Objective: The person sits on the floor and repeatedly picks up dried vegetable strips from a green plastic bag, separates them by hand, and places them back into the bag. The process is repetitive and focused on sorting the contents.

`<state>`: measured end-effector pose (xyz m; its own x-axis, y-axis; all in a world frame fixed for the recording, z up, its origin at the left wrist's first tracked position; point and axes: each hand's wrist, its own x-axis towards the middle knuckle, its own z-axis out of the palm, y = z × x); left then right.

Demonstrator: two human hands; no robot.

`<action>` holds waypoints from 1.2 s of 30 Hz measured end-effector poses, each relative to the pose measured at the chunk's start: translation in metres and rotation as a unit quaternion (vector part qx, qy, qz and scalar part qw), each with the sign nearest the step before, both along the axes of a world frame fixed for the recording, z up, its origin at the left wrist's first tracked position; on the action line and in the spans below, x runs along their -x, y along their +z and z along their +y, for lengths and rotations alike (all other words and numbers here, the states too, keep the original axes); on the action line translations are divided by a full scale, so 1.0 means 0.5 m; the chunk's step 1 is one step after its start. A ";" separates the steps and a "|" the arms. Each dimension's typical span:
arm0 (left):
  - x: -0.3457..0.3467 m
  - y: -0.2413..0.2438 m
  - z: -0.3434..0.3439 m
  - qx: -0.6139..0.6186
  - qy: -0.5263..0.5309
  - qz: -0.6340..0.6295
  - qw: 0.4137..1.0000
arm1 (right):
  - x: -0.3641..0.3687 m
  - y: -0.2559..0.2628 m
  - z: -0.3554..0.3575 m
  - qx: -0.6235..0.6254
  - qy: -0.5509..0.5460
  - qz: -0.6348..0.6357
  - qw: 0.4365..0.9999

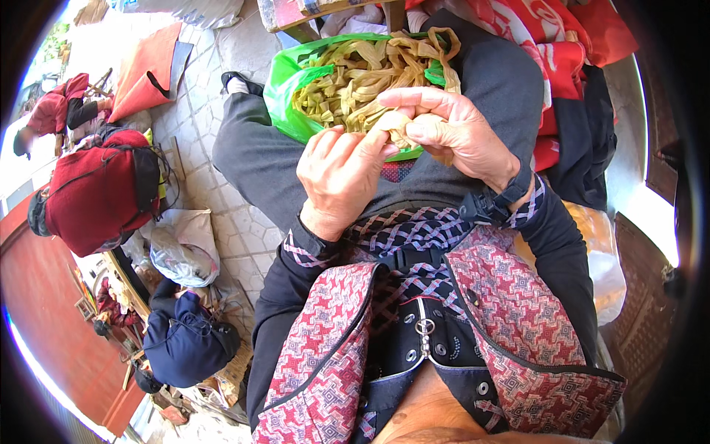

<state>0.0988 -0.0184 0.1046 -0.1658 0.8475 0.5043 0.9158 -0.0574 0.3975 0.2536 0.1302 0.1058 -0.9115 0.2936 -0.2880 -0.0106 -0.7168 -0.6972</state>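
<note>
On my lap, a bright green plastic bag [283, 91] lies open, filled with tan, flattened strips [355, 77]; whether they are plant material or cloth I cannot tell. Over its near edge I hold a bunched, folded pale strip [396, 123] in both hands. My left hand [339, 175] pinches its left side between thumb and curled fingers. With thumb and bent fingers, my right hand [457, 130] grips the other side, and an end hangs below the palm. A longer strip loops over the bag's far right rim.
A wooden stool or bench [310, 11] stands beyond the bag. Red and white fabric [560, 50] is heaped at right. On the paved floor [216, 183] at left are seated people, one in a red top [94, 191], another in dark blue [191, 338], and a plastic bag [180, 255].
</note>
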 end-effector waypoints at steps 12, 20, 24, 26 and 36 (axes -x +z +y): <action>0.039 0.016 -0.020 0.082 0.058 -0.695 0.712 | 0.018 0.004 -0.014 -0.329 0.045 -0.060 0.941; 0.074 -0.009 -0.003 0.048 0.056 -0.681 0.728 | -0.021 -0.007 0.039 -0.507 0.086 -0.068 0.855; 0.105 0.040 0.027 0.065 0.140 -0.409 0.899 | -0.003 -0.012 0.063 -0.778 0.002 -0.029 0.628; 0.113 0.061 0.049 0.104 -0.031 -0.137 0.985 | 0.007 -0.010 0.068 -0.798 0.040 0.005 0.601; 0.085 0.034 0.065 0.236 -0.237 0.030 0.942 | -0.028 -0.014 0.090 -0.657 0.136 0.051 0.740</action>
<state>0.0564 0.0142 0.1217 0.3056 0.9509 0.0484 0.8534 -0.2961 0.4290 0.2678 0.1750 0.0988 -0.9855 0.0608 0.1587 -0.0921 0.5937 -0.7994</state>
